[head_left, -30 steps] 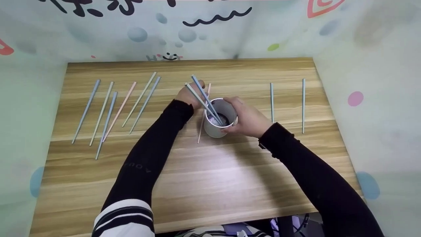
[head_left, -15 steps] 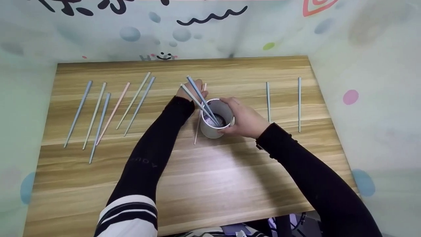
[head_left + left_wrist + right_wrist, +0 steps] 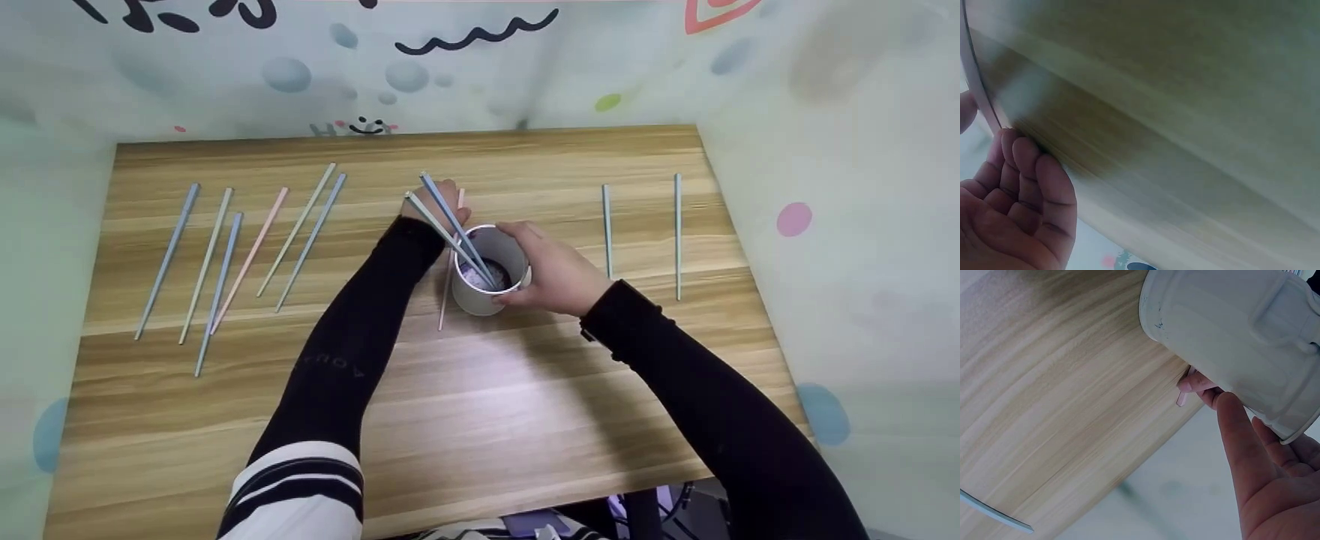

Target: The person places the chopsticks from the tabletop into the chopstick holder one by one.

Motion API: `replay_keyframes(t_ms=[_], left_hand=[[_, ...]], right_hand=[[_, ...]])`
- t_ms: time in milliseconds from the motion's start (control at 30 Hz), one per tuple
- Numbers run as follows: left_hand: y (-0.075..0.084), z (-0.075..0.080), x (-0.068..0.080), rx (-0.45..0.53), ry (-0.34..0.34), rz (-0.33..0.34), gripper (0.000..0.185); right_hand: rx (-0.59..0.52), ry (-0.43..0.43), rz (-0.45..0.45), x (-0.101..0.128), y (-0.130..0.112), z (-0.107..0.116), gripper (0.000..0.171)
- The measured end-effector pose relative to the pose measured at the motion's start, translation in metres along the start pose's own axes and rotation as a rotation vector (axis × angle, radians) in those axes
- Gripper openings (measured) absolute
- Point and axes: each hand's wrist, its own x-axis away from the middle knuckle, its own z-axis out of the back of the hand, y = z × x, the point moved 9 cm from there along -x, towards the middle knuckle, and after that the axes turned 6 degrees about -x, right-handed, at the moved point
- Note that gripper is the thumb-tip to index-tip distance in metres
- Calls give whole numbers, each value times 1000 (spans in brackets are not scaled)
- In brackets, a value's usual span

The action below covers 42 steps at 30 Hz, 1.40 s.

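Chopsticks (image 3: 225,255) lie in a loose fan of six on the left of the wooden table (image 3: 480,420), blue, green and pink, well apart from the hands; toward the centre, the person's left hand (image 3: 435,210) has its fingers curled on the top end of a pink chopstick (image 3: 448,270) that lies flat just beside the cup, the tip apparently being raised off the wood; the left wrist view shows those fingers bent against a thin pale stick; just right of it, a white cup (image 3: 489,270) stands upright on the table, two chopsticks (image 3: 450,229) leaning out of it toward the far left; the right hand (image 3: 559,274) wraps the cup's side, seemingly to steady it against the leaning load; the right wrist view shows fingers and palm cradling the ribbed wall (image 3: 1230,343); farther right, two more blue-green chopsticks (image 3: 641,225) lie parallel and apart near the table's edge.
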Motion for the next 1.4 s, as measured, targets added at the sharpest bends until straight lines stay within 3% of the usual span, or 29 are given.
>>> replay_keyframes(t_ms=[333,467,600,667,800,933,1067,1267,1400], left_hand=[[-17,-22,-20,34,30,26,13],[-29,-32,-27,48,11,37,22],[-34,-32,-26,76,17,19,34],[-33,-26,-22,98,49,3,38],[-21,6,6,149,119,5,31],[-6,43,43,281,93,72,20],[0,64,67,409,86,84,24],[-8,86,85,517,174,-1,24],[-16,102,100,553,199,11,30]], right_hand=[[10,1,-9,0,-2,0,100],[11,1,-6,0,-1,0,101],[10,5,2,-1,0,1,102],[8,3,4,-1,0,0,102],[2,-2,5,0,0,1,101],[-5,1,5,0,-1,3,101],[-5,6,6,0,-1,3,101],[-10,-4,-2,-1,-1,1,102],[-11,-10,-5,-2,-2,-1,103]])
